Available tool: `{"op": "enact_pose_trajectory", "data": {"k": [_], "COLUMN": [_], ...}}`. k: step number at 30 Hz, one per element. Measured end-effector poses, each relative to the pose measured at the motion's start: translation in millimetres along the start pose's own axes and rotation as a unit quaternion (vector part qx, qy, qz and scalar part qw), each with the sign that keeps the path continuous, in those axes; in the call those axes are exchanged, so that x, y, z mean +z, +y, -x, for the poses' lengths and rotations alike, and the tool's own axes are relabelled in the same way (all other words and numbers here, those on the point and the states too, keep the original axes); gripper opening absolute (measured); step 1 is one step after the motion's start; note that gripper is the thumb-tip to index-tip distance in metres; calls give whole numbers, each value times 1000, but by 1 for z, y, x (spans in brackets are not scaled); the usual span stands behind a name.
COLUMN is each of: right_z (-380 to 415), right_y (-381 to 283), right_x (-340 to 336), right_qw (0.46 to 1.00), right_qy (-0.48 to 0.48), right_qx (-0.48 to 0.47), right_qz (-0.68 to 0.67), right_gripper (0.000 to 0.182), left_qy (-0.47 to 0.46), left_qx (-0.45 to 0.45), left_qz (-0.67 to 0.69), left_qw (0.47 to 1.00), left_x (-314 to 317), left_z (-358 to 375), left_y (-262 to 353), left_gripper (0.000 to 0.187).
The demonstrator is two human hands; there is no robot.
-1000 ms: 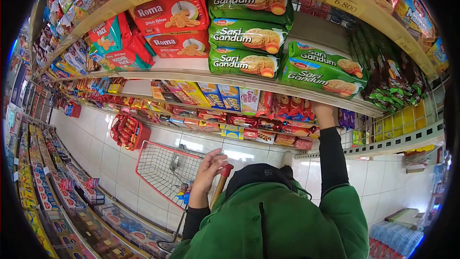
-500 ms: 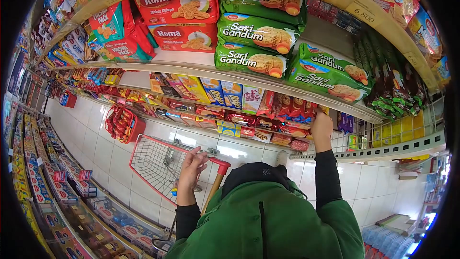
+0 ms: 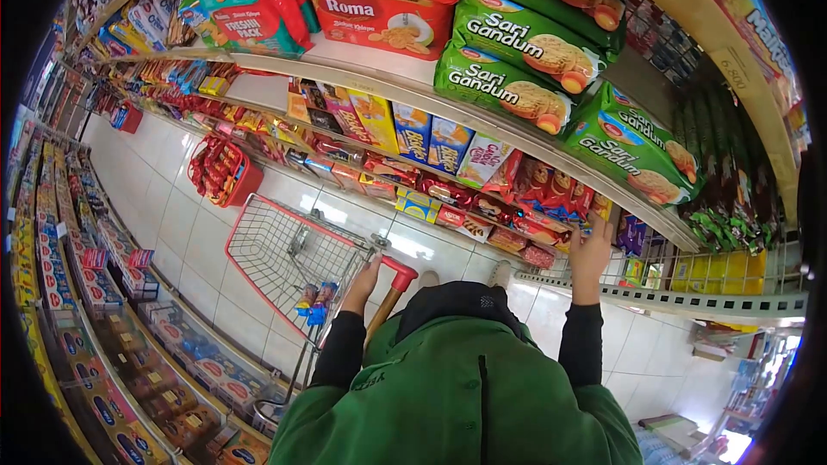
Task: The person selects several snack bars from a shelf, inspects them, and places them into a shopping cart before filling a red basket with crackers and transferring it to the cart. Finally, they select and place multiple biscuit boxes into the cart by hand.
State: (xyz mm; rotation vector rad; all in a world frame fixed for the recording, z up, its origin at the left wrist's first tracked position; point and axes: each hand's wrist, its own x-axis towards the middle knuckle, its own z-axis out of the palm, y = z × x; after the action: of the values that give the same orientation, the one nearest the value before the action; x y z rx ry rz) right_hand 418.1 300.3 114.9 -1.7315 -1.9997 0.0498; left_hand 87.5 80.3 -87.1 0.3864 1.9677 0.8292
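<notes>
My left hand (image 3: pixel 361 286) is at the shopping cart (image 3: pixel 293 245), closed against the frame beside its red handle end; the fingers are seen edge-on. Blue packets (image 3: pixel 317 300) lie in the wire basket of the cart, just left of that hand. My right hand (image 3: pixel 590 260) is held up in front of the lower shelf, fingers apart and nothing visible in them. Its fingertips overlap red biscuit packs (image 3: pixel 551 188) and a yellow pack. Above it, green Sari Gandum packs (image 3: pixel 633 145) lie on the upper shelf.
Red Roma biscuit packs (image 3: pixel 379 21) stand on the upper shelf. A red basket (image 3: pixel 241 185) filled with red packets sits on the tiled floor (image 3: pixel 185 224) past the cart. Shelves of boxes (image 3: pixel 112 327) line the left side. A white wire rack (image 3: pixel 689 300) juts out at right.
My left hand has gone from raised and open down to the cart. My right hand has drawn back slightly from the shelf packs, its fingers spreading. The view has turned and shifted.
</notes>
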Motion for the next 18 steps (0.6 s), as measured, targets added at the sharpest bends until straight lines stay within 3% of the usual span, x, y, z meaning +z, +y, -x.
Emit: {"op": "enact_pose_trajectory", "data": {"k": [2,4,5,8,12,18], "right_z": [8,14,18,25,33,34], "right_y": [0,16,24,37,48,48], "right_x": [-13,-16,-17,-23,-26,-21], "right_qw": [999,999,998,997,997,999], "right_qy": [-7,13,20,50,47,42], "right_qx": [22,24,23,28,40,-9], "right_qz": [-28,-40,-48,-59,-50,-32], "right_gripper": [30,30,29,28,26,25], "left_qy": [-47,-124,-150,-131,-164,-122], "left_qx": [-65,-139,-91,-84,-62,-59], "left_qz": [94,245,220,188,223,237], "left_qw": [992,951,960,970,959,962], "left_x": [18,24,38,49,49,75], "left_z": [-4,22,0,-17,-6,1], "left_y": [0,43,16,0,30,60], "left_gripper": [65,64,56,47,36,27]}}
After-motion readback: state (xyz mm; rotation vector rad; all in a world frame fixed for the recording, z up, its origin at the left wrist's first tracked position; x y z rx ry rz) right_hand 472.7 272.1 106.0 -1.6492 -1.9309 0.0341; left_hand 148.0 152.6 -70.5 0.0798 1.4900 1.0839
